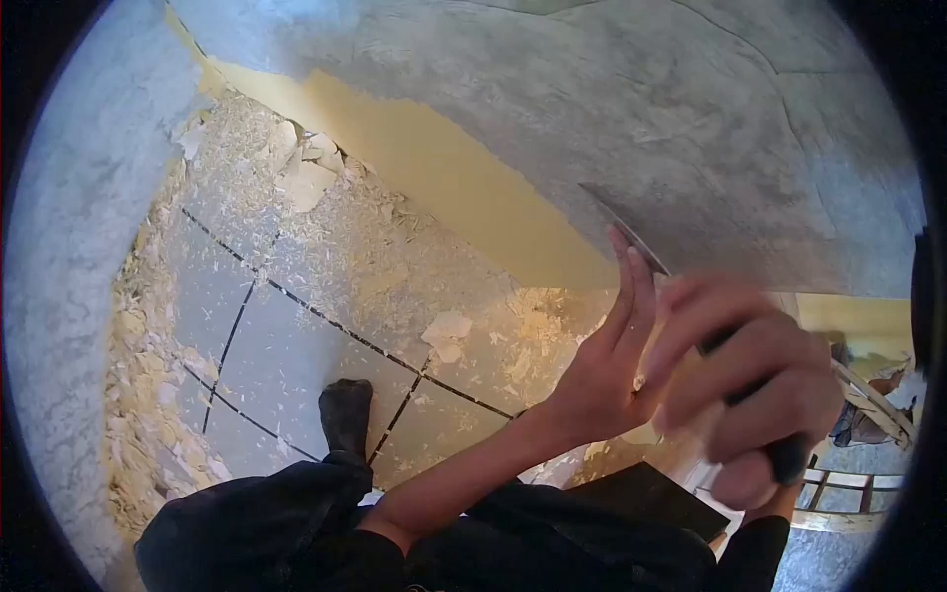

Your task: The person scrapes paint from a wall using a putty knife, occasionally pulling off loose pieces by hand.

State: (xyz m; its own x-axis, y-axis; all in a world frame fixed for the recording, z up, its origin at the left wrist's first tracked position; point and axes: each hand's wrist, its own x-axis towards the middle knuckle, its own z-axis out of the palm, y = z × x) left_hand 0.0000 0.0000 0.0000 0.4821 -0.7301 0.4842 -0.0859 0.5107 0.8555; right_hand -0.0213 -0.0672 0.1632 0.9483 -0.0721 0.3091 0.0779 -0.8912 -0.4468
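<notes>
My right hand (755, 380), blurred by motion, is wrapped round the black handle of a scraper. The scraper's thin metal blade (631, 232) lies edge-on close to the wall, just above the border of a yellow paint strip (424, 148). My left hand (617, 360) is beside it with fingers stretched up together, the fingertips at the blade's near side. Its thumb is partly hidden behind the right hand. Grey, scraped wall (592, 89) shows above the yellow strip.
Paint flakes and shavings (148, 365) cover much of the tiled floor (286, 345), with larger chips (306, 178) by the wall. My foot (345, 414) stands on the tiles. A dark flat-topped object (651, 498) is near my legs. A wooden frame (848, 498), perhaps a ladder, lies at the right.
</notes>
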